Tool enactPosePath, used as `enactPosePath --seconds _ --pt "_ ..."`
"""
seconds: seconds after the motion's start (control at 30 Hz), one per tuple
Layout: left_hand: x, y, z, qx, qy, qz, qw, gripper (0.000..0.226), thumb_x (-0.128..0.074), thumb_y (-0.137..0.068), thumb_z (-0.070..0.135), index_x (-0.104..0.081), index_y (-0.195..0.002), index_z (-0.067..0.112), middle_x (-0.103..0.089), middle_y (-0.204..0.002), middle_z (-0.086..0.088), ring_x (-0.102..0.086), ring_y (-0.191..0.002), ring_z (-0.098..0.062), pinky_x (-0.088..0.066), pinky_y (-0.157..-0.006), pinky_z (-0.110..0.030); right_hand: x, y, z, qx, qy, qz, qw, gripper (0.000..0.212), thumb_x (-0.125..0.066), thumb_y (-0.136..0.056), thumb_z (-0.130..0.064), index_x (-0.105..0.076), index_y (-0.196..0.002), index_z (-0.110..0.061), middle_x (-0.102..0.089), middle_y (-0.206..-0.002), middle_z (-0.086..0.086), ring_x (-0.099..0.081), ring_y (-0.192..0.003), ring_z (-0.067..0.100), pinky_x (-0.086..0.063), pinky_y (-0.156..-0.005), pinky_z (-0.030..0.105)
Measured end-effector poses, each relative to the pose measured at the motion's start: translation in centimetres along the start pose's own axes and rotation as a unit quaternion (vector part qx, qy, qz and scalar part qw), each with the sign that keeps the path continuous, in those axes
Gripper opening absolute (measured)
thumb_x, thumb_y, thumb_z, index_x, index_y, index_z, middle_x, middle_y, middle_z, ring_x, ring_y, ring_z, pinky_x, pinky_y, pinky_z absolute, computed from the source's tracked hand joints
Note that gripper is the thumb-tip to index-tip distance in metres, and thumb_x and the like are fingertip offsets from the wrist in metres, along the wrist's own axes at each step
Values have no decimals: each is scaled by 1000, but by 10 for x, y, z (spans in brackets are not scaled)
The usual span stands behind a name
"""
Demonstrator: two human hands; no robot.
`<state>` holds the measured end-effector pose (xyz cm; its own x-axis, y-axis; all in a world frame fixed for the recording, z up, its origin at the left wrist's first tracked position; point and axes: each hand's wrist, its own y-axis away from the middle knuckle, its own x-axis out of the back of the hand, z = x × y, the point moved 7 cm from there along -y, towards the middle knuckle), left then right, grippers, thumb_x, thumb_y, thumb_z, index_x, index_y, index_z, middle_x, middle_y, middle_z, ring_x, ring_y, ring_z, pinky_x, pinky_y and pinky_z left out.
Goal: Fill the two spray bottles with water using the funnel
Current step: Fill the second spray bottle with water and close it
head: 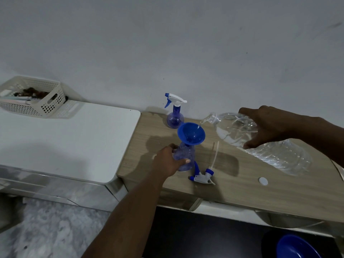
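One head-worn view (wide-angle) looks forward and down, close over the table [242,190].

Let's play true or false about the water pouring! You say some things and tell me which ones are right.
1. The blue funnel sits in the neck of the spray bottle that the left hand holds. True.
2. The right hand holds the big clear bottle upright. False: it is tilted, with its mouth over the funnel.
3. The far spray bottle has its sprayer top off. False: the top is on.
4. A loose sprayer head lies on the wooden table. True.
5. The white cap is on the big bottle. False: it lies on the table.
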<state>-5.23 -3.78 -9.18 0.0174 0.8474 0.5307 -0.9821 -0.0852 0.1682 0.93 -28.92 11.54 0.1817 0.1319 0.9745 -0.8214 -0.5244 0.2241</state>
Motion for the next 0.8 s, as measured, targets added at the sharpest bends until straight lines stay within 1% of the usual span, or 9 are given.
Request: enactPosePath --seconds 0.07,0.13,0.27,0.33,0.43,0.5,0.57,0.7,0.8 --pt "0 1 1 2 2 -5 1000 64 -84 -72 49 -57 -124 24 -62 -110 15 -60 -98 -6 -40 -72 -15 -6 -1 -1 3 -16 10 1000 94 -84 -56 -65 -42 -130 -24 -55 -72 -10 -49 -78 17 -37 -67 30" --pt "1 2 1 2 1 -6 1000 62 -84 -73 47 -57 -124 25 -61 -109 16 -58 -97 -5 -38 -70 -13 -16 -1 -2 2 -37 24 999 92 -85 -56 -64 -43 -127 -23 -58 -71 -8 -51 -75 18 -39 -65 31" --pt "2 2 2 2 -1 0 1000 56 -84 -73 43 -59 -120 25 -61 -104 17 -59 -94 -4 -38 -69 -11 -39 0 -1 -12 -120 69 990 91 -83 -52 -70 -44 -120 -25 -67 -70 -1 -62 -69 16 -53 -66 37" --pt "2 2 2 4 0 0 1000 53 -84 -74 39 -59 -119 24 -61 -102 18 -61 -94 -5 -38 -68 -10 -48 3 -3 -22 -175 108 979 90 -81 -50 -72 -46 -117 -22 -69 -77 0 -65 -71 18 -55 -67 40" --pt "2 3 3 3 3 -2 1000 52 -85 -74 38 -59 -117 24 -61 -100 18 -59 -89 -1 -38 -67 -10 -55 7 -1 -51 -256 184 948 82 -88 -51 -60 -50 -112 -19 -70 -95 -2 -67 -85 20 -56 -74 38" --pt "2 3 3 1 1 0 1000 54 -85 -74 38 -59 -119 23 -61 -102 17 -60 -92 -4 -38 -67 -9 -58 11 3 -76 -293 226 926 81 -92 -55 -50 -51 -116 -18 -68 -104 -6 -67 -92 17 -53 -77 32" --pt "2 4 3 -2 -1 3 1000 55 -85 -74 39 -60 -120 22 -61 -104 15 -60 -94 -5 -37 -68 -9 -61 14 8 -104 -321 268 902 83 -94 -56 -45 -51 -122 -17 -65 -106 -9 -65 -93 14 -51 -79 28" --pt "1 3 5 0 -4 -2 1000 56 -84 -75 40 -60 -122 20 -62 -106 14 -61 -96 -7 -39 -70 -12 -74 22 19 -179 -360 344 849 85 -94 -55 -48 -49 -122 -20 -64 -108 -8 -67 -99 19 -56 -86 42" --pt "2 3 6 1 -6 1 1000 64 -84 -74 42 -58 -128 19 -62 -113 11 -59 -98 -8 -40 -74 -16 -89 23 26 -223 -368 366 825 85 -90 -55 -58 -47 -120 -25 -66 -113 -6 -66 -103 24 -55 -90 51"
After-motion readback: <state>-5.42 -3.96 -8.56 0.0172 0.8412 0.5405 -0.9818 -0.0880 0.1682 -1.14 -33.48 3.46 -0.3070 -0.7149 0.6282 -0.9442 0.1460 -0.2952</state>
